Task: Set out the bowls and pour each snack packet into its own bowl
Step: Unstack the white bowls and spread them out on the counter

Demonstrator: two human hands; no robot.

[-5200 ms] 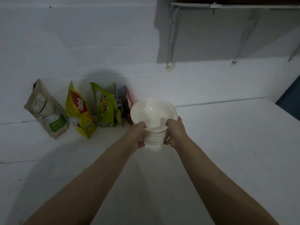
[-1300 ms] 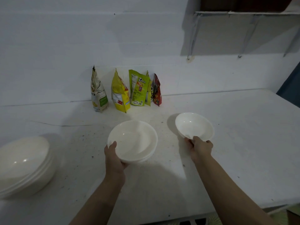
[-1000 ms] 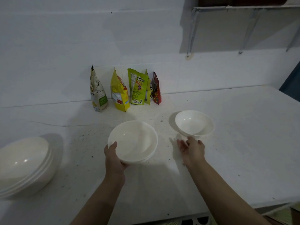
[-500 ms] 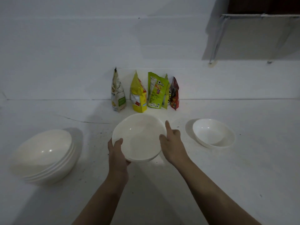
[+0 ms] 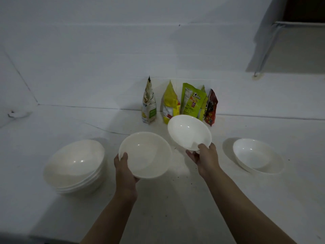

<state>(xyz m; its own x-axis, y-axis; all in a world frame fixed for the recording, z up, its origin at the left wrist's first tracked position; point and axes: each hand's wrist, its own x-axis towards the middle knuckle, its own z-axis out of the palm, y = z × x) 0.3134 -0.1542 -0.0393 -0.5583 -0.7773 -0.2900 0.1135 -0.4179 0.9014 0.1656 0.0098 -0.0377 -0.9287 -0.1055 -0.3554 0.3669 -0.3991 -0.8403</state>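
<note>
We held two bowls above the bench (image 5: 175, 199): our left hand (image 5: 124, 170) gripped the near rim of the cream bowl (image 5: 145, 154), thumb inside, and our right hand (image 5: 204, 157) pinched the rim of the white bowl (image 5: 189, 132), tilted toward us. Both looked rigid, glossy and light, probably slick and liable to chip, so the rim pinch with fingers beneath seemed the soundest hold. A third bowl (image 5: 257, 155) sat on the bench to the right, a stack (image 5: 75, 164) to the left, and the packets (image 5: 181, 103) stood upright against the wall behind. We judged the clear patch between the hands and the third bowl roomy enough to set one down; the near edge lay well back.
</note>
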